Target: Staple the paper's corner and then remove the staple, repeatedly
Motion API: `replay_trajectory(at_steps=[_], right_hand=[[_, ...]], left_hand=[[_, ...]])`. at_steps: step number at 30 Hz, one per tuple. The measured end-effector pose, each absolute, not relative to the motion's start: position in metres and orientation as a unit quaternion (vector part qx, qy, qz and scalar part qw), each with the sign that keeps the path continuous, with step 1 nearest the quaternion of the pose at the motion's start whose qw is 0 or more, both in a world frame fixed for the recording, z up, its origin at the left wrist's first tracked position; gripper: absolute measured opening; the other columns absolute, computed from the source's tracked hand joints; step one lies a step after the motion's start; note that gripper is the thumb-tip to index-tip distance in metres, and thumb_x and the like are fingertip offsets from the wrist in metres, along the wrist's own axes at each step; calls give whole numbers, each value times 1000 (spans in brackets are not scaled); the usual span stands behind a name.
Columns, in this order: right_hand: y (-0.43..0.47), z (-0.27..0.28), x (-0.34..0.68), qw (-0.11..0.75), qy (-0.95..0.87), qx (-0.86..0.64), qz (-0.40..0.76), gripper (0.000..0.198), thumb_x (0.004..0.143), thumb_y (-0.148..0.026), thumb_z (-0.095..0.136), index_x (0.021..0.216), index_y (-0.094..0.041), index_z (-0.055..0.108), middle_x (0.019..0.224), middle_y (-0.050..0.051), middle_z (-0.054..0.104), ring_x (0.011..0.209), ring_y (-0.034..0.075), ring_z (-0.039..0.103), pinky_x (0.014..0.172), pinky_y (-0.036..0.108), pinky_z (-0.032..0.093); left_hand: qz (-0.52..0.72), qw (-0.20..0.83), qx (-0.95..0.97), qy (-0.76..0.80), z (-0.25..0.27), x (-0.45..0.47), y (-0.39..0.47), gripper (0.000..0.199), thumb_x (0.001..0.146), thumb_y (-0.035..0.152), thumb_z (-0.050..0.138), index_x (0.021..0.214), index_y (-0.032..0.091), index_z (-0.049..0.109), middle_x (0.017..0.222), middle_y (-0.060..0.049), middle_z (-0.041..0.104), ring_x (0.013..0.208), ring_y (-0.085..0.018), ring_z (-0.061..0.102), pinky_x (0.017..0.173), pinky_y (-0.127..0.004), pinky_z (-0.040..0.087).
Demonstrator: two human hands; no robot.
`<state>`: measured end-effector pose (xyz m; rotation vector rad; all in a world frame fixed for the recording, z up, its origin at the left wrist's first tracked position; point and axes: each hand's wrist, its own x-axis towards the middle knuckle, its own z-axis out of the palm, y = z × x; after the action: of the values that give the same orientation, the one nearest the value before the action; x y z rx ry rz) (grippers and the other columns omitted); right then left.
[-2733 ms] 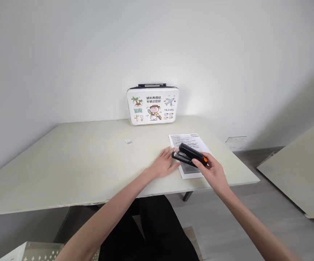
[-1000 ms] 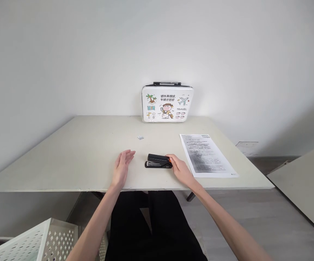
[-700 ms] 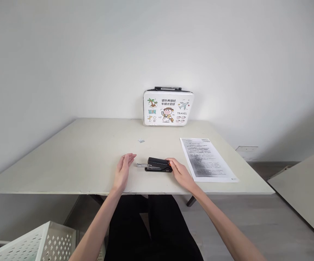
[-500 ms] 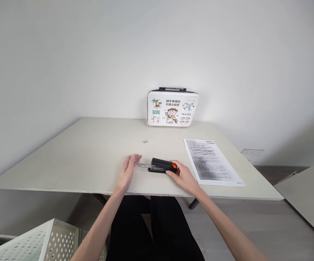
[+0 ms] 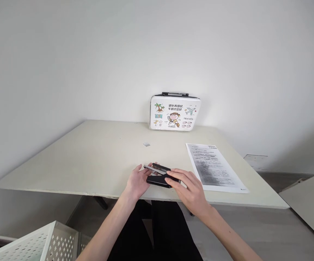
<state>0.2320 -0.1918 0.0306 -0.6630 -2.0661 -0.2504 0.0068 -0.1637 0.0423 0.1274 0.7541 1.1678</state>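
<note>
A black stapler [image 5: 158, 180] is in my right hand [image 5: 191, 186], fingers and thumb closed around its right end. The stapler is tipped over on its side, and its metal staple tray [image 5: 151, 168] sticks out to the left. My left hand [image 5: 138, 182] lies palm up with fingers apart at the stapler's left end. Some of its fingertips are partly hidden behind the stapler, and whether it bears any of the weight I cannot tell. Farther back on the table lie several small silver staple strips [image 5: 146, 144].
A printed sheet of paper [image 5: 216, 168] lies flat to the right on the pale table [image 5: 91, 156]. Against the wall stands a white case [image 5: 175, 113] with cartoon pictures and a black handle. At lower left, below the table, is a white perforated basket [image 5: 61, 241].
My right hand has tipped the stapler over from its upright position. My left hand has turned palm up and moved right, to the stapler's left end. The view has shifted slightly.
</note>
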Motion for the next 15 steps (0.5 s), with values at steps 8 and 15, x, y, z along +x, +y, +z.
replay_trajectory(at_steps=[8,15], right_hand=[[-197,25,236,479,-823,-269,-141,50,93,7,56,125,-30,70,121,6,76,120,23,70,83,35,52],[-200,29,244,546,-770,-323,-68,52,94,3,54,128,-33,69,119,6,74,117,25,69,91,45,56]], left_hand=[[543,758,55,356,39,8,-160,36,105,21,37,115,6,68,100,-16,75,95,-26,74,93,-40,56],[597,634,241,430,27,1,-173,23,96,22,61,112,14,75,91,-7,68,91,-20,66,88,-31,52]])
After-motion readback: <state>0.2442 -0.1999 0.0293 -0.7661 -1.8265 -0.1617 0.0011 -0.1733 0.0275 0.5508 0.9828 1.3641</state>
